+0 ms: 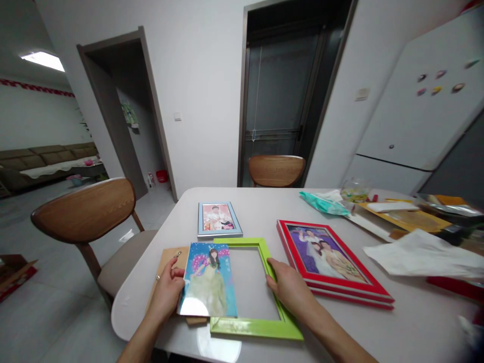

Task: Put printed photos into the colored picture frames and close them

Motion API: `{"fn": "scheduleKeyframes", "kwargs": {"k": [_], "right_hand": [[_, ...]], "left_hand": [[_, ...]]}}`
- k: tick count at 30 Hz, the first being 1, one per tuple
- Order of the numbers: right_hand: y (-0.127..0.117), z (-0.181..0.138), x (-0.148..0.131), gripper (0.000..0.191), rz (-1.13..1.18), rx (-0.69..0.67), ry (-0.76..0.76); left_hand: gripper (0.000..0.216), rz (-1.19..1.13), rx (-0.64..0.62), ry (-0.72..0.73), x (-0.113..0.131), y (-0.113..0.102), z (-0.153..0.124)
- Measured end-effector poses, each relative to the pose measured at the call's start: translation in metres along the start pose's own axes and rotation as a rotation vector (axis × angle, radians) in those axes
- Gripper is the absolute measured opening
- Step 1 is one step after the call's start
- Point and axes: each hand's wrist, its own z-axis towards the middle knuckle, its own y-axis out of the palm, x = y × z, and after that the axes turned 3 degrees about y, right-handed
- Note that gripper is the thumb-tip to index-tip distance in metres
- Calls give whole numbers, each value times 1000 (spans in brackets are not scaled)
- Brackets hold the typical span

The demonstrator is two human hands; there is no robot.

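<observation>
A: Left hand (168, 292) at the near-left of the surface (264, 209), grip closed on the left edge of the photo (209, 282), thumb on top.

B: And where's the photo?

A: Over the left half of the green frame (257, 326), slightly tilted, covering that side's bar. The frame lies flat near the surface's front edge.

B: Right hand (289, 287)?

A: On the frame's right bar, grip wrapped around it, fingertips at the inner edge.

B: Something brown under the left hand.

A: A board (168, 259), partly under photo and frame. Behind them lies a blue frame (219, 219); just right of the right hand, stacked red frames (333, 262).
</observation>
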Motion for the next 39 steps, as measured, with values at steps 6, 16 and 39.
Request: {"fn": "scheduleKeyframes", "kwargs": {"k": [6, 16, 39], "right_hand": [[-5, -3, -2, 33, -54, -9, 1], [20, 5, -51, 46, 734, -89, 36], [-6, -5, -53, 37, 1673, -112, 353]], "left_hand": [[55, 178, -15, 105, -7, 1, -2], [52, 489, -111, 379, 1, 14, -30], [51, -478, -17, 111, 49, 90, -59]]}}
